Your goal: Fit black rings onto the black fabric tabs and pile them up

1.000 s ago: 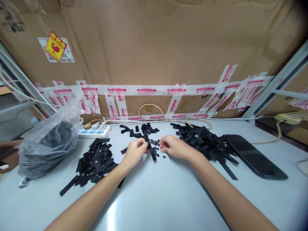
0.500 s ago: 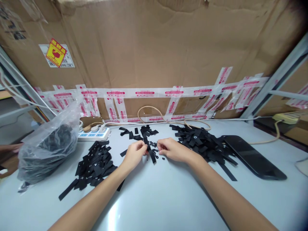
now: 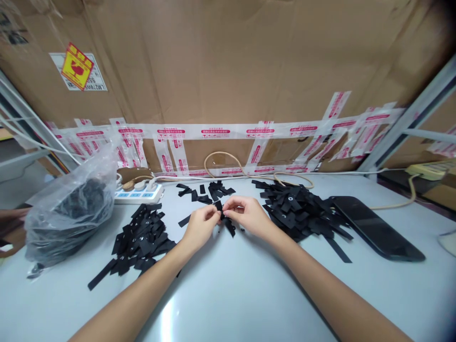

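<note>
Notably, the left hand and right hand both pinch a narrow black fabric strip at the fingertips, just above the pale grey table; a loosened pinch could drop it into the neighbouring heap of black strips, mixing loose pieces.

The pale grey bench carries a heap of black fabric tabs left of centre and another heap right of it. A clear plastic bag sits near the left edge, a power strip and beige cable lie along the far edge, and a flat black slab lies towards the right edge.
</note>
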Motion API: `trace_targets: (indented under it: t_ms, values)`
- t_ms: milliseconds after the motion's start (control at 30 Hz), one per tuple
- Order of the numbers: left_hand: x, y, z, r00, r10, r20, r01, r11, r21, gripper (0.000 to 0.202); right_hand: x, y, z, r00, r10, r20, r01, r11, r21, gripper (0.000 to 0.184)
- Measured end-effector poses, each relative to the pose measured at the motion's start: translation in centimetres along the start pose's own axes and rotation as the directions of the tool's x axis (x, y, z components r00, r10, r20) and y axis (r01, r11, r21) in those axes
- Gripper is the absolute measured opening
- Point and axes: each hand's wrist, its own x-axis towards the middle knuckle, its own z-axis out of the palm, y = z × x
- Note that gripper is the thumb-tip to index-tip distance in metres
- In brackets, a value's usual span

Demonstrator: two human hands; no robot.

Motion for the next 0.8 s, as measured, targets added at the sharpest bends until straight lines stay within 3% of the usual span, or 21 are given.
trace_targets:
  t_ms: [400, 567, 800]
  values:
    - [0.1, -0.3, 0.0, 0.999, 0.046, 0.026, -0.047, 0.997, 0.055, 0.026, 0.0, -0.3, 0.1, 0.998, 0.016, -0.061, -0.018, 0.999, -0.039, 0.004]
    - [0.0, 0.0, -0.1, 0.998, 0.051, 0.040, -0.053, 0.997, 0.047, 0.025, 0.2, 0.0, -0.2, 0.997, 0.049, -0.058, -0.050, 0.999, -0.020, 0.013]
    - [-0.2, 0.5, -0.1, 0.998, 0.060, 0.032, -0.062, 0.995, 0.074, 0.023, 0.3, 0.7, -0.7, 0.993, 0.114, 0.043, -0.113, 0.993, -0.037, 0.011]
